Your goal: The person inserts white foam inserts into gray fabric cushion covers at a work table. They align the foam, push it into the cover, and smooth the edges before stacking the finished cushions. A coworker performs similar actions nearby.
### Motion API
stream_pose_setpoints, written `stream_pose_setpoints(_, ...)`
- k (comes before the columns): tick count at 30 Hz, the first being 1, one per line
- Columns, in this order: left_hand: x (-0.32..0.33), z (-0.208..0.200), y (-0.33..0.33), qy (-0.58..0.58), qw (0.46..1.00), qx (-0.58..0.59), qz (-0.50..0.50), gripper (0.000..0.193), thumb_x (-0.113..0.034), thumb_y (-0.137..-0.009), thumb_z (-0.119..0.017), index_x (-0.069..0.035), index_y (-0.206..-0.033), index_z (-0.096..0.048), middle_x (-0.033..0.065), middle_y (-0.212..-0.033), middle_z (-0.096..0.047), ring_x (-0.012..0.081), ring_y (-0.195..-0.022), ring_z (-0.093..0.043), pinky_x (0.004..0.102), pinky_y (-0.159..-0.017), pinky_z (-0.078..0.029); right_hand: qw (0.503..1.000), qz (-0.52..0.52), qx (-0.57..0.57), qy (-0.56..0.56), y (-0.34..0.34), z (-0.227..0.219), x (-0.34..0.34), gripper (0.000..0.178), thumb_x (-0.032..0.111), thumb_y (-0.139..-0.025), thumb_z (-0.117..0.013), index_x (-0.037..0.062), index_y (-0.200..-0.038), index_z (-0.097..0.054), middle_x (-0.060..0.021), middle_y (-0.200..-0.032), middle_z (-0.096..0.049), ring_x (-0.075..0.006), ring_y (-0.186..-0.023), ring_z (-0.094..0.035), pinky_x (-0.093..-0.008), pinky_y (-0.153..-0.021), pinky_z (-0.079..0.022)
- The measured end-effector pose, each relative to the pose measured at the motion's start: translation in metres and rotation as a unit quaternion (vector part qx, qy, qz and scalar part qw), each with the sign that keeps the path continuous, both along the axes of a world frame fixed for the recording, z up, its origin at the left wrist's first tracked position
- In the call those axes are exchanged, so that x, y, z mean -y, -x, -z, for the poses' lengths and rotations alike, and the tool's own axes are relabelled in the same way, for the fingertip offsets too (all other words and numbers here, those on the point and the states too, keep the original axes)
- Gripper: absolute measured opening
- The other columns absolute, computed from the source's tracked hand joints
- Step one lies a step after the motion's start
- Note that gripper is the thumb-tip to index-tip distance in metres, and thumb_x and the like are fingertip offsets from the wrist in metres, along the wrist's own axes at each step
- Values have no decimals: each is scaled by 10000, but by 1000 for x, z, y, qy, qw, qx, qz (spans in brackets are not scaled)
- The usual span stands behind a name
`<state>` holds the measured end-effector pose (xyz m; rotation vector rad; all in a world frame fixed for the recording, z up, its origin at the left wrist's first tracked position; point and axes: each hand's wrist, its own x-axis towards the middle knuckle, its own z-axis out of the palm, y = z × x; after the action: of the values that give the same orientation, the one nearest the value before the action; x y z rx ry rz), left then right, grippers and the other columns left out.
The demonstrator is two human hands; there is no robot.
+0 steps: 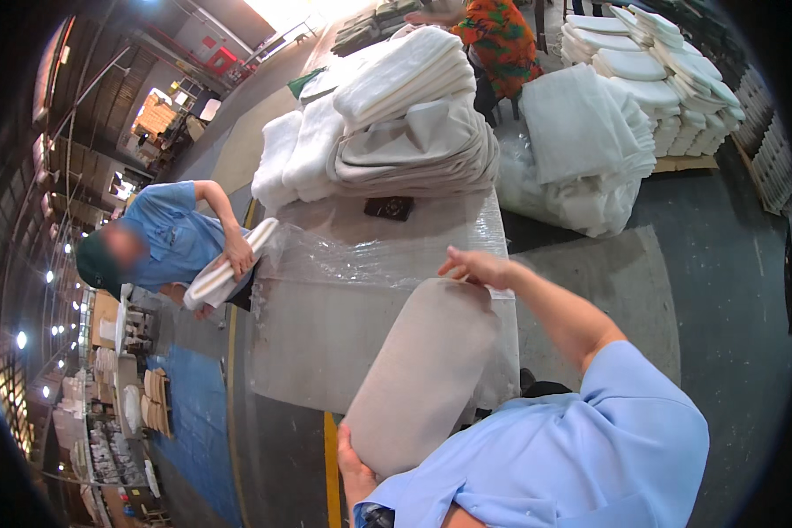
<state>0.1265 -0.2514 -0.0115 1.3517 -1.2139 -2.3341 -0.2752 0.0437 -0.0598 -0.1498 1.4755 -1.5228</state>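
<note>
A long, rounded pad covered in light grey fabric (422,374) slants across the near edge of the table in front of me. My left hand (357,466) grips its lower left end, thumb lying along the side. At the pad's upper end is my right hand (480,267), fingers apart, with some fingertips touching or just above the rim. The pad's underside is hidden. Beneath it, the table (299,352) has a grey cover, with clear plastic film (361,255) across its middle.
Stacked white padding (405,79) and folded grey covers (414,158) fill the table's far end, near a dark flat item (389,208). At left, a co-worker (172,233) holds white pads (229,264). Another person (502,48) stands beyond. Bagged white padding (585,141) sits at right.
</note>
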Motion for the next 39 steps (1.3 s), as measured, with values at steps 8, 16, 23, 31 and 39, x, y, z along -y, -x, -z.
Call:
stream_pose_setpoints(8, -67, 53, 39, -76, 959, -4, 273, 699, -585, -1111, -425, -41, -1529, -555, 195, -1403, -686, 381, -1237, -692, 536, -1046, -574, 969, 40, -74, 230, 21, -54, -40, 630, 430, -1031, -610, 215, -1613, -502, -34, -1516, -544, -235, -1350, -548, -439, -1147, -451)
stream_pose_setpoints(16, -134, 68, 86, -23, 906, 39, 422, 654, -547, -1113, -440, -42, -1502, -582, 197, -1367, -700, 367, -1178, -716, 520, -994, -598, 961, 105, -232, 113, 39, -50, -26, 785, 93, -920, -711, 191, -1651, -442, -80, -1317, -658, -149, -1121, -643, -342, -1011, -528)
stream_pose_setpoints(23, -147, 54, 101, -20, 889, 93, 448, 615, -514, -1115, -453, -42, -1479, -605, 198, -1335, -712, 354, -1125, -736, 506, -948, -618, 944, 138, -291, 77, 36, -37, -1, 489, 88, -957, -728, 164, -1439, -697, -46, -1266, -706, -171, -1147, -661, -334, -1044, -511)
stream_pose_setpoints(31, -152, 55, 149, -5, 825, 160, 542, 571, -476, -1117, -468, -43, -1452, -631, 200, -1299, -726, 339, -1066, -760, 490, -896, -641, 885, 198, -419, 45, 55, -18, -5, 137, 142, -991, -737, 104, -1069, -843, -90, -1358, -681, -224, -1225, -653, -355, -1062, -523)
stream_pose_setpoints(39, -75, 24, 337, 271, 892, -77, 352, 504, -448, -1158, -455, -34, -1306, -700, 83, -1126, -721, 176, -985, -659, 351, -868, -550, 845, 200, -495, 27, 43, -29, 21, 136, 152, -959, -766, 60, -1055, -794, -36, -1204, -776, -261, -1082, -670, -368, -976, -541)
